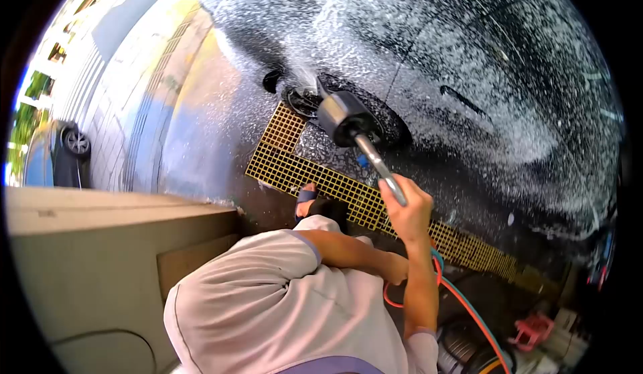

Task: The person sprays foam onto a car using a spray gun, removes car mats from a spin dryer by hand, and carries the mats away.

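My right hand (408, 208) is closed around the metal tube of a spray wand (378, 160). The wand's thick black cylindrical head (347, 116) points away from me, towards the front wheel area of a dark car (429, 59). White foam and droplets cover the car's side, and a pale spray shows just beyond the head. My left forearm reaches across my body, and my left hand (398, 268) is mostly hidden behind my right forearm; its fingers do not show. Close to it run a red and a teal hose (462, 299).
Yellow floor grating (315, 175) runs beside the car, with my sandalled foot (307, 200) at its edge. A beige wall (100, 240) stands on the left. At lower right are a pink stool-like object (532, 332) and coiled hoses. Another car (60, 153) is outside, far left.
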`<state>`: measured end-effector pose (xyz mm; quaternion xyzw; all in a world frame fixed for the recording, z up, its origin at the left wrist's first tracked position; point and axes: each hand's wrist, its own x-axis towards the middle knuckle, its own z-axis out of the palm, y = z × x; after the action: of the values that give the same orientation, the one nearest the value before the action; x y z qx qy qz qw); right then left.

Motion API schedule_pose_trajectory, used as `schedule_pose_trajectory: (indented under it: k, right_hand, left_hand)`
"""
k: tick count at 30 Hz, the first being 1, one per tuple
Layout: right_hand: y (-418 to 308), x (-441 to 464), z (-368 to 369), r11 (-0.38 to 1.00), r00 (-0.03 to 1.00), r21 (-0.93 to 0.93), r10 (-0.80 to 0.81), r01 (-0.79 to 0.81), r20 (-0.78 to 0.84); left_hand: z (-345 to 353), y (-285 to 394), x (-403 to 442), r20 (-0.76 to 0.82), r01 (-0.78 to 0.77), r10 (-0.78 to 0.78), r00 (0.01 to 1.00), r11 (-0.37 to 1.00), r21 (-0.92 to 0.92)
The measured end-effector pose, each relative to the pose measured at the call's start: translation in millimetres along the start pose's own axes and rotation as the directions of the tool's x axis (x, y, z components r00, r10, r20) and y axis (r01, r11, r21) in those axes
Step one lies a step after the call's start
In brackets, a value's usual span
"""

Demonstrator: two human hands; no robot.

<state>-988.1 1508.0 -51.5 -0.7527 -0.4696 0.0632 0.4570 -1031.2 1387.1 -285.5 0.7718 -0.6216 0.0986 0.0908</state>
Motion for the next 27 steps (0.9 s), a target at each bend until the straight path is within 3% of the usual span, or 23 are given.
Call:
schedule_pose_trajectory:
  k: [1,10,15,17,21,24,26,27]
  right_hand:
    - [0.6,6.6,9.3,0.996,0.996,-0.009,-0.094,0.094,0.014]
    - [-29.1,52.1,20.8,0.979,0.951,0.104,-0.198,0.178,0.236]
    - [-17.5,54.2,8.9,0.989,0.981,0.003,-0.144,0.145,0.128]
    - [-7.3,47.4,-9.5,0.985,0.971,0.009,-0.173,0.174,0.166]
    - [62.1,10.4,-39.2,0.974,0.94,-0.179,0.189,-0.141,0.284]
    - [131.9,-32.7,-65.2,0.862,0.907,-0.387,0.401,-0.326,0.131]
    - [181.4,-66.6,-89.7,0.795,0.874,-0.427,0.485,-0.432,0.02]
    - [209.5,-76.8,-103.3,0.762,0.843,-0.418,0.537,-0.494,-0.017]
  left_hand:
    - [-1.6,-7.5,8.9,-0.009,0.026,-0.026,1.0,1.0,0.008]
    - [-24.1,-51.6,31.0,-0.121,0.107,-0.111,0.986,0.994,-0.034]
    - [-44.6,-61.2,21.1,-0.277,0.144,-0.176,0.945,0.981,-0.132]
    - [-48.4,-55.2,20.9,-0.343,0.138,-0.207,0.916,0.967,-0.216]
    - [-56.3,-42.6,31.8,-0.393,0.072,-0.297,0.87,0.865,-0.496]
    - [-54.3,-47.1,43.6,-0.291,0.128,-0.425,0.857,0.723,-0.679]
    - [-28.5,-44.9,57.1,-0.267,0.158,-0.347,0.899,0.827,-0.54]
    - [10.2,-56.3,56.1,-0.346,0.006,0.04,0.937,0.991,0.133]
